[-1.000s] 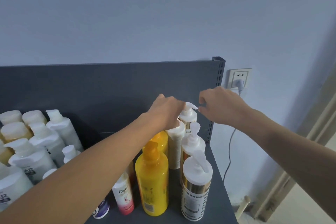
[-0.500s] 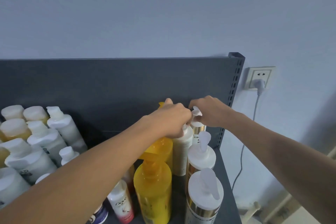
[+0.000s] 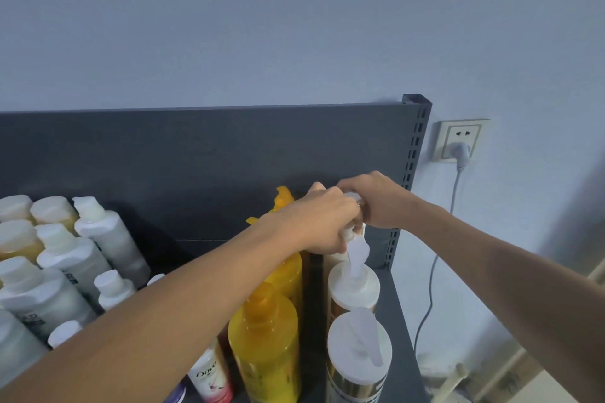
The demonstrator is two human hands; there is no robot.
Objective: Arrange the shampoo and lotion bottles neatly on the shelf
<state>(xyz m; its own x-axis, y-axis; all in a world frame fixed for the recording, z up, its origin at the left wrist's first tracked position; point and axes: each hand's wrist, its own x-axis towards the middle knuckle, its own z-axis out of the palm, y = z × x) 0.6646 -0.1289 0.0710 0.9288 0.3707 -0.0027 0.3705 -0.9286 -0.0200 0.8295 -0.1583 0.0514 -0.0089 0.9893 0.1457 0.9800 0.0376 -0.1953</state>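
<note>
At the shelf's back right stands a white pump bottle (image 3: 334,261), mostly hidden by my hands. My left hand (image 3: 322,226) wraps its neck from the left. Touching it from the right, my right hand (image 3: 376,201) closes on the pump head (image 3: 352,196). In front of that bottle, two white pump bottles with gold bands (image 3: 354,285) (image 3: 358,355) stand in a row along the right edge. Left of them stand yellow pump bottles (image 3: 265,342) (image 3: 288,271), one behind the other. A small pink-and-white Dove bottle (image 3: 211,379) stands at the front.
Several white and amber bottles (image 3: 65,258) crowd the left of the dark grey shelf (image 3: 397,314). Its back panel (image 3: 196,157) rises behind them, with a slotted upright (image 3: 414,147) at the right. A wall socket with a plugged cable (image 3: 460,142) is right of the shelf.
My right hand moved left from beside the pump head onto it and closed. My left hand stayed on the bottle's neck. The view shifted closer and lower over the bottles.
</note>
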